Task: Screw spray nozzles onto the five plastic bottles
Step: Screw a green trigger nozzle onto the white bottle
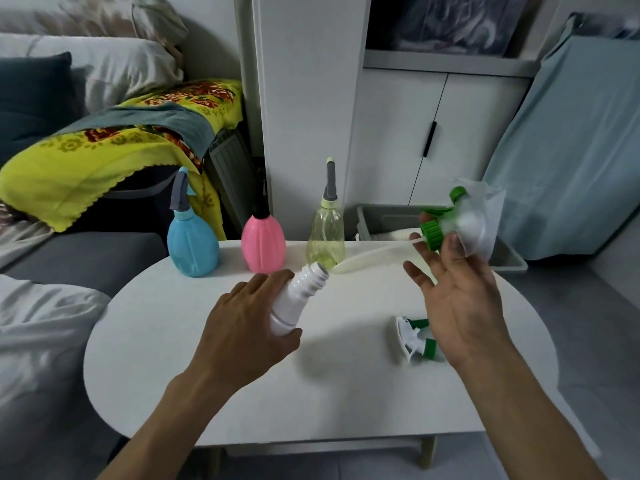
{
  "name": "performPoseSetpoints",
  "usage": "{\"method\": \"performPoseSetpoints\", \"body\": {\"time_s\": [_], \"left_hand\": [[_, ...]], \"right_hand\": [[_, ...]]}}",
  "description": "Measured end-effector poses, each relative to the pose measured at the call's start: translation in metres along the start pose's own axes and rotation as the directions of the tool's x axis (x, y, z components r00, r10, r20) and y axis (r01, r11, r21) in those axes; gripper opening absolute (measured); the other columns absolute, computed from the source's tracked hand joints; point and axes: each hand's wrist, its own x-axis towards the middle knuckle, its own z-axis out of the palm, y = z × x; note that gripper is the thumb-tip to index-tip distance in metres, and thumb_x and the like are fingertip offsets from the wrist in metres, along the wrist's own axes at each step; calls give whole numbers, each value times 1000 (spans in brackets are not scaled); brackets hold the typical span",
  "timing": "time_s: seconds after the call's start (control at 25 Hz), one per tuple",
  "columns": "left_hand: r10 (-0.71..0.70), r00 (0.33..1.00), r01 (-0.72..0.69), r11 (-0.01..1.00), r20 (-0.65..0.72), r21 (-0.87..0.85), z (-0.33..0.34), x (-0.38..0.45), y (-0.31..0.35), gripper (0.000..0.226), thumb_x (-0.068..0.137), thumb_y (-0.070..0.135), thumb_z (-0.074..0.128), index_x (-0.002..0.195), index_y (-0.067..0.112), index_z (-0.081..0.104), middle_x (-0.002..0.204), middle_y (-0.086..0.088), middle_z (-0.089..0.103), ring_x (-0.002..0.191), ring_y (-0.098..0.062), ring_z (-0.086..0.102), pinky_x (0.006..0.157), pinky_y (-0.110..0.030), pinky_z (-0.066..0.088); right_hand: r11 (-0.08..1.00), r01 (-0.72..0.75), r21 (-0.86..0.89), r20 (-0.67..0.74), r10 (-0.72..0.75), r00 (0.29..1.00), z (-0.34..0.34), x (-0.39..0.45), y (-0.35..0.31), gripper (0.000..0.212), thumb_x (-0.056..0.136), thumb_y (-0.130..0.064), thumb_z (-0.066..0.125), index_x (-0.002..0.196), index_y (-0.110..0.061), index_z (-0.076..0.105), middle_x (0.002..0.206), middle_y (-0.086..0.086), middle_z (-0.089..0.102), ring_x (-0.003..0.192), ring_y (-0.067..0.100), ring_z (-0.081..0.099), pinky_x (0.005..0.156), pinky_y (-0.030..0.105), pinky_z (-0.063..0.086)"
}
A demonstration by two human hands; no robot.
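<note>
My left hand (242, 327) grips a white plastic bottle (299, 296), tilted so its bare threaded neck points up and to the right. My right hand (457, 299) is raised, palm toward me, and holds a green and white spray nozzle (446, 220) by the fingertips, with clear wrapping around it and its dip tube (377, 254) trailing left. A second green and white nozzle (415, 341) lies on the white table (329, 393) below my right hand. At the table's far edge stand a blue bottle (192, 244), a pink bottle (263, 242) and a clear yellowish bottle (325, 237), each with a nozzle on.
A grey plastic bin (381, 216) sits on the floor behind the table, in front of a white cabinet (433, 133). A grey sofa with a yellow patterned blanket (86, 161) lies to the left.
</note>
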Motion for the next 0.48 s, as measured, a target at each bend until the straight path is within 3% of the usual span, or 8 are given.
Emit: {"method": "performPoseSetpoints", "body": {"time_s": [0.2, 0.48], "left_hand": [[-33, 999, 32, 999, 16, 32, -3, -1, -3, 75, 54, 40, 86, 118, 28, 50, 91, 4, 66, 72, -24, 60, 63, -34, 49], [-29, 1000, 28, 998, 7, 48, -2, -1, -2, 76, 53, 40, 87, 117, 28, 49, 90, 3, 67, 71, -23, 61, 62, -35, 50]], "right_hand": [[996, 15, 88, -74, -8, 997, -3, 5, -8, 27, 82, -34, 61, 107, -30, 67, 112, -10, 74, 114, 19, 66, 90, 45, 49], [998, -59, 1, 15, 59, 998, 11, -8, 10, 23, 85, -26, 57, 108, -27, 63, 108, -9, 75, 113, 18, 66, 92, 46, 47]]}}
